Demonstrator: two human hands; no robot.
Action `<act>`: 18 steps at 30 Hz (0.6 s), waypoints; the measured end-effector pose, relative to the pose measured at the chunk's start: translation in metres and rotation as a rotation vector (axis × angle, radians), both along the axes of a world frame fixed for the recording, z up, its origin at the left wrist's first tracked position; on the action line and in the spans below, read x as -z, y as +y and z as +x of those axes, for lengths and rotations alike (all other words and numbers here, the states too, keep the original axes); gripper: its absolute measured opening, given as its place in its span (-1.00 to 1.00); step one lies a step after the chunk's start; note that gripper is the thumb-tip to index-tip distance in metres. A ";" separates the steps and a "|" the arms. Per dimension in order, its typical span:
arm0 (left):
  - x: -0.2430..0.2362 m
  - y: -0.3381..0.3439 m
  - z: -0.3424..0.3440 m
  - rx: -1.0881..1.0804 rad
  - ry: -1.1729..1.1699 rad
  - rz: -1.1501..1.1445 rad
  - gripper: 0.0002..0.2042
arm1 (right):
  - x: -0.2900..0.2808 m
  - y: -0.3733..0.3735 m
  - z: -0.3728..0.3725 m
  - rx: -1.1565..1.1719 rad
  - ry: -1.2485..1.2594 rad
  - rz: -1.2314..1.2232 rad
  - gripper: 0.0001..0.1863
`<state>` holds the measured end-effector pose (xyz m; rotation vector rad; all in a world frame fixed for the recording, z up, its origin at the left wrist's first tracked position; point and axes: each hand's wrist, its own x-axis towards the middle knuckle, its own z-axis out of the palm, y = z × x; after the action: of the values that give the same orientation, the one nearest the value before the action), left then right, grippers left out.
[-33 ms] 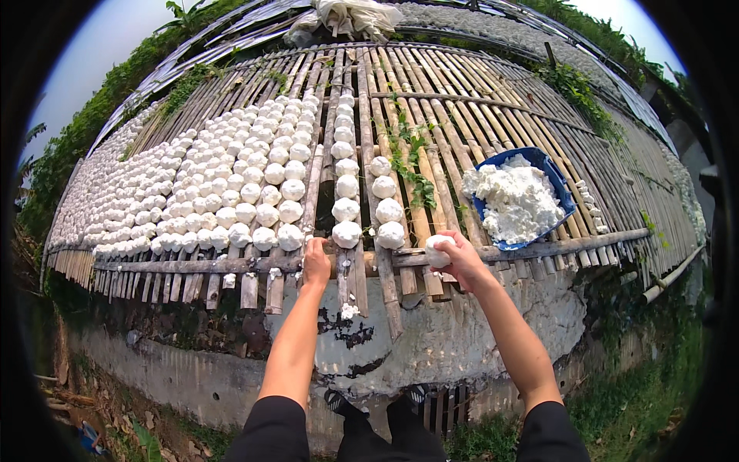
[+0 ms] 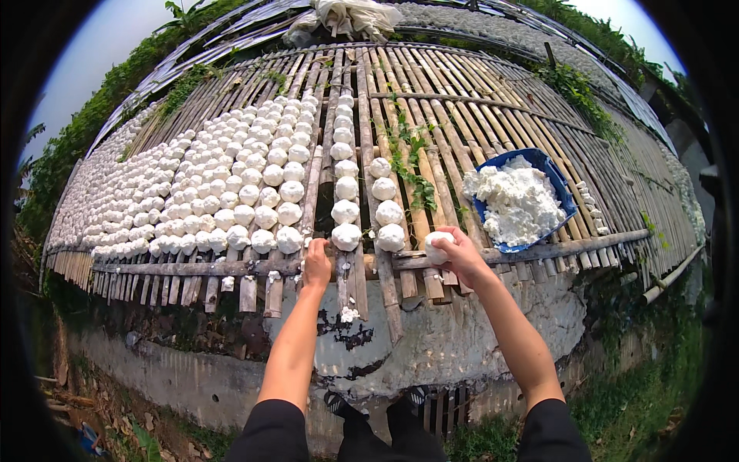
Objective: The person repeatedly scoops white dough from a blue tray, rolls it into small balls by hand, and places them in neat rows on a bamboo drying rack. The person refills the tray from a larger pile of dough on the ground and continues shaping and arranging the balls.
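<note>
My right hand (image 2: 460, 258) grips a round white ball (image 2: 439, 248) of pasty-looking material above the front edge of the bamboo rack (image 2: 469, 100). My left hand (image 2: 315, 266) has its fingers curled by the rack's front pole, between two columns of similar balls; what it holds, if anything, is hidden. The nearest balls beside it are on the left (image 2: 289, 239) and right (image 2: 346, 237); a short column (image 2: 390, 237) stands closer to my right hand. A blue tub (image 2: 560, 189) heaped with crumbly white paste (image 2: 512, 200) rests on the slats to the right.
Several rows of white balls (image 2: 208, 204) cover the rack's left part. Green vines (image 2: 416, 169) grow through the slats. Pale bundled sheeting (image 2: 354, 17) lies at the back. Below the front edge are a concrete ledge (image 2: 500, 331), my feet and grass (image 2: 631, 393).
The ball in my right hand has shifted very slightly upward in the view; otherwise the scene looks almost the same.
</note>
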<state>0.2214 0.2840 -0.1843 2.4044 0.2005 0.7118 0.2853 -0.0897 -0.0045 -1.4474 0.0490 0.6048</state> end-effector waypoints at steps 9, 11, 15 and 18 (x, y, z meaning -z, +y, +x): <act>-0.011 -0.023 0.015 -0.166 -0.062 -0.014 -0.78 | -0.012 0.093 0.184 -0.109 -0.510 -0.467 -0.25; -0.011 -0.023 0.015 -0.162 0.020 -0.079 -0.75 | -0.010 0.123 0.229 -0.164 -0.687 -0.625 -0.27; -0.011 -0.022 0.014 -0.161 0.039 -0.099 -0.72 | 0.008 0.183 0.310 -0.203 -0.772 -0.702 -0.31; -0.012 -0.023 0.013 -0.161 0.032 -0.112 -0.72 | 0.034 0.217 0.350 -0.190 -0.893 -0.876 -0.35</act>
<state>0.2342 0.2614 -0.1728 2.3115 0.4401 0.7154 0.6349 0.1272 -0.0384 -2.4848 -0.5979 0.0036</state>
